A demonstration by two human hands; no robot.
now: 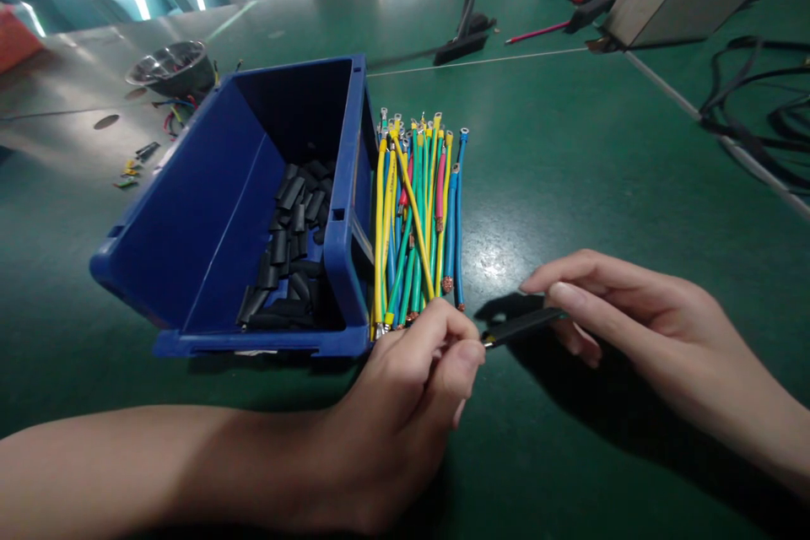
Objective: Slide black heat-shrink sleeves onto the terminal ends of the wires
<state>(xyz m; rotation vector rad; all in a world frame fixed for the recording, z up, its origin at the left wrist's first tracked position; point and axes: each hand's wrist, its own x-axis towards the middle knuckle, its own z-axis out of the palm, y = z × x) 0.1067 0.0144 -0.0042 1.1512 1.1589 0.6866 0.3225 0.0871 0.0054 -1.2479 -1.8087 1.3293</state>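
Just right of a cable bundle, my left hand (436,363) is closed in a pinch at the metal-tipped end of a cable. A black heat-shrink sleeve (522,326) covers that cable, leaving a little yellow and metal showing by my left fingertips. My right hand (607,304) grips the sleeve's other end between thumb and fingers. Beside my left hand lies a bundle of short cables (421,219), yellow, green, blue and red, with ring lugs at the far ends and some bare copper at the near ends.
A blue bin (208,219) left of the cables holds many loose black sleeves (278,249). Behind it stand a metal bowl (174,67) and small wire scraps (131,169). Toward the back are a black stand (461,46), a cardboard box (689,4) and coiled black cable (753,101).
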